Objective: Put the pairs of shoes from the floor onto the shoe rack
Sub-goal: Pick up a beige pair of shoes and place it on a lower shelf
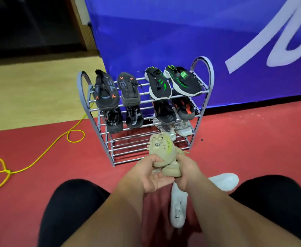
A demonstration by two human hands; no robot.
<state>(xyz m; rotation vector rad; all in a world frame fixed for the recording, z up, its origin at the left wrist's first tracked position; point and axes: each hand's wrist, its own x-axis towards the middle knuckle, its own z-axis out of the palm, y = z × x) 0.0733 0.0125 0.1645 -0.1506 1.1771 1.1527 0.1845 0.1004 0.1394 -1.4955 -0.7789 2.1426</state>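
A yellow cable [39,157] loops over the red floor [244,148] at the far left. Right of it the rack [202,104] stands on the floor against a blue banner [181,32].

On its top shelf a grey pair [106,93] with orange marks sits to the left and a black-green pair [157,84] to the right. On the middle shelf a black pair [113,120] sits below the grey one, and a black-orange pair [184,108] below the green one. White sneakers [181,128] sit at the right end of the bottom shelf; the left part of that shelf shows only bars.

In front of the rack's lower right, both hands hold beige shoes [161,148] in the air above the floor, not on any shelf. The left hand [149,175] is palm up, its thumb pressed on the upper shoe and its fingers curled under it. The right hand [187,172] is wrapped round the heels from the other side. The upper shoe stands nearly upright, laces facing the camera; a second beige sole shows below it between the hands.

Under the forearms, between two black-clad knees, two white shoes [177,205] are on the floor, one pointing toward the camera, one further right.
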